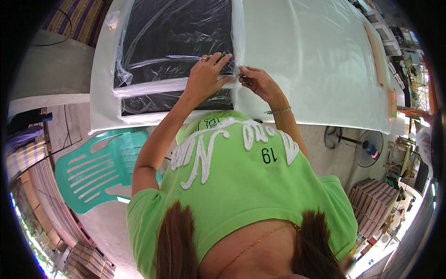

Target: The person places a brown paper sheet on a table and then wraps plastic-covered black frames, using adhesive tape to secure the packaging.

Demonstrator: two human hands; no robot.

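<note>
A dark panel [172, 42] with a white border lies on the white-covered table, wrapped in wrinkled clear plastic film [148, 104]. A pale band [153, 87] crosses its near part. My left hand [204, 78], wearing a ring, rests on the film near the panel's right edge, fingers stretched and thumb apart. Just across that edge is my right hand [260, 83], with a chain bracelet at the wrist. Its thumb and fingertips are pinched together at the film's edge; the bit between them is small and partly hidden.
The white sheet-covered table [316, 65] extends right, with wooden strips [375, 53] along its far right side. A green plastic chair [100, 167] stands at the near left. On the right are a standing fan [369, 149] and a striped stack of boxes [375, 204].
</note>
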